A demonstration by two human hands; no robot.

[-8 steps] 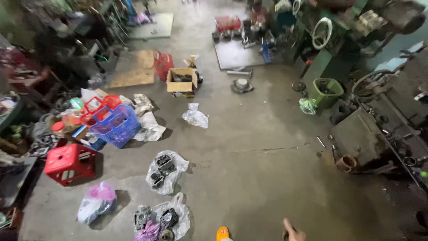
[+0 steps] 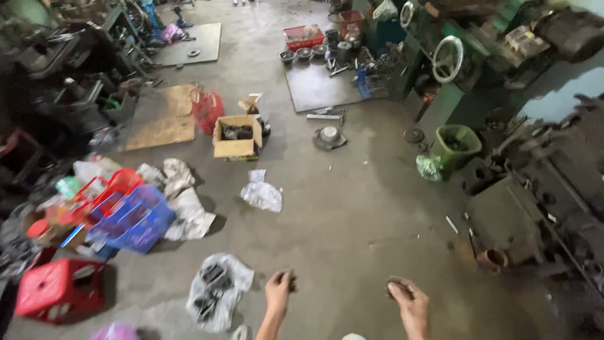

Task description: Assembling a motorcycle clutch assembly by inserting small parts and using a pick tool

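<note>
Low at the frame's bottom edge, a small dark metal part sat pinched in the right hand, fingers closed over it. A second dark piece was clamped in the left hand. Both hands were held out over the concrete floor, parts pointing away from the body; their long axes could not be told. Nearest, just left of the left hand, lay a clear plastic bag of dark parts; further off stood a cardboard box and a blue basket.
</note>
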